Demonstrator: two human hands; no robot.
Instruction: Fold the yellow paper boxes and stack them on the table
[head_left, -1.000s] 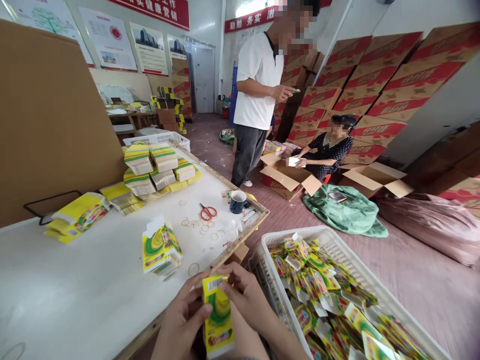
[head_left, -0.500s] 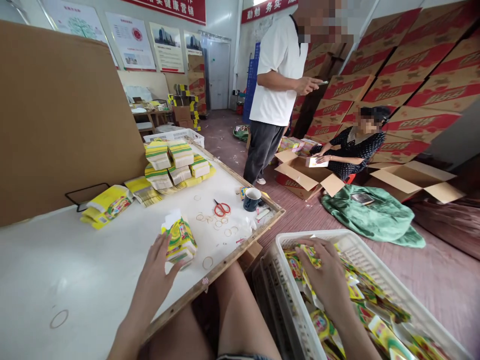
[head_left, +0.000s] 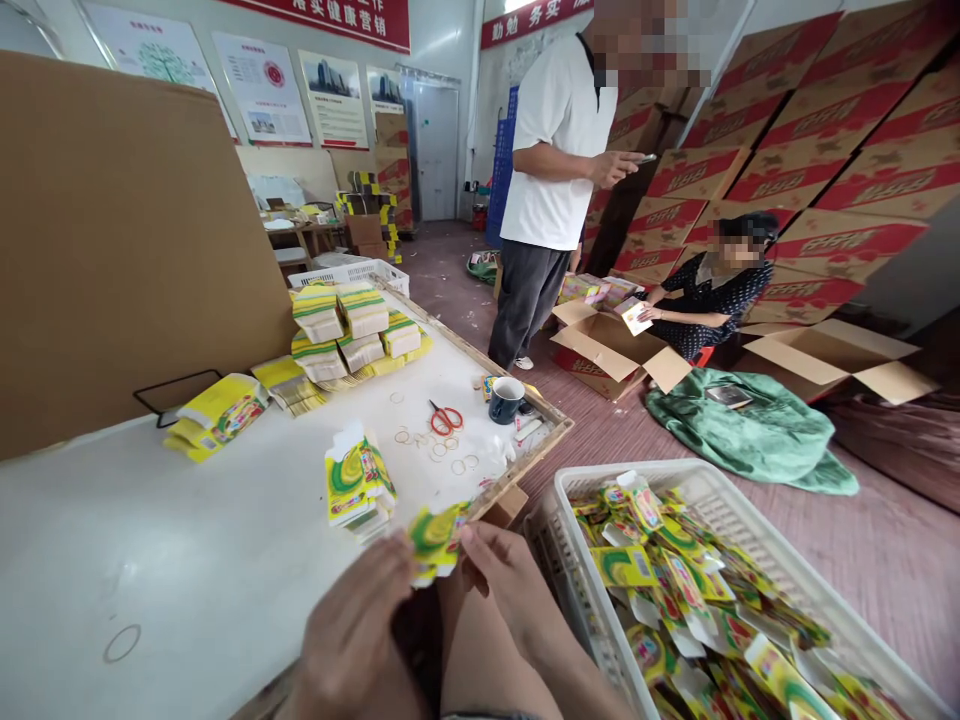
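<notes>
A small yellow-and-green printed carton (head_left: 436, 540) is between my two hands above the table's front edge. My left hand (head_left: 364, 610), smeared by motion, pinches its left side. My right hand (head_left: 506, 580) grips its right edge with thumb and fingers. Just beyond my left hand, a short stack of similar flattened cartons (head_left: 358, 480) lies on the white table (head_left: 225, 550). To the right of my right hand, a white plastic basket (head_left: 559, 520) holds many loose cartons (head_left: 682, 560).
Bundled cartons (head_left: 352, 330) are piled at the table's back. Red-handled scissors (head_left: 446, 420), rubber bands (head_left: 439, 450) and a dark mug (head_left: 506, 400) sit toward the right corner. One person (head_left: 547, 150) stands beyond; another (head_left: 712, 290) sits by an open box (head_left: 600, 365).
My right hand has left the basket and moved left to the table edge with a carton. My left hand has come off the stack, toward me and right, onto that carton.
</notes>
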